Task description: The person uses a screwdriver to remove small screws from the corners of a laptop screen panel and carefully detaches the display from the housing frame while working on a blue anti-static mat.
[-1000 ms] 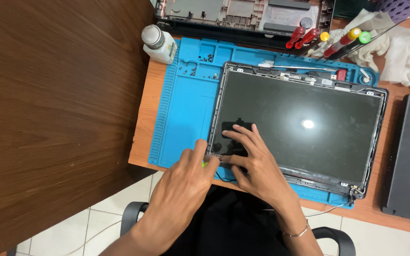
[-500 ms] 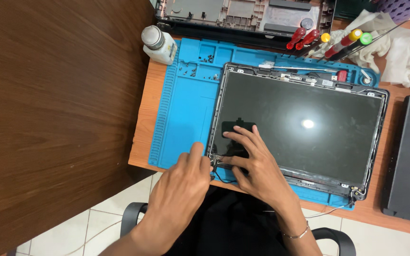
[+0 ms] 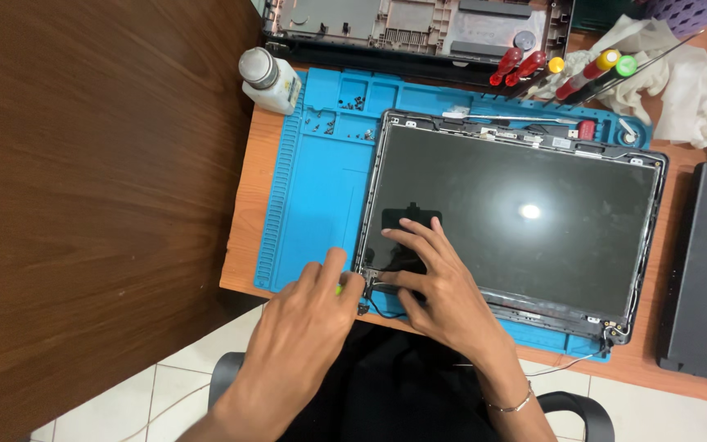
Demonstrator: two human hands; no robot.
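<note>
My left hand [image 3: 308, 315] pinches a small green-tipped tool [image 3: 339, 288] at the near-left corner of the screen [image 3: 517, 209], which lies on the blue mat [image 3: 321, 188]; my right hand [image 3: 435, 282] presses flat, fingers spread, on that corner

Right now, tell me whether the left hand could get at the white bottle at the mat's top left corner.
Probably yes. The left hand sits at the screen panel's lower left corner, and only bare blue mat lies between it and the white bottle; nothing stands in the way.
</note>
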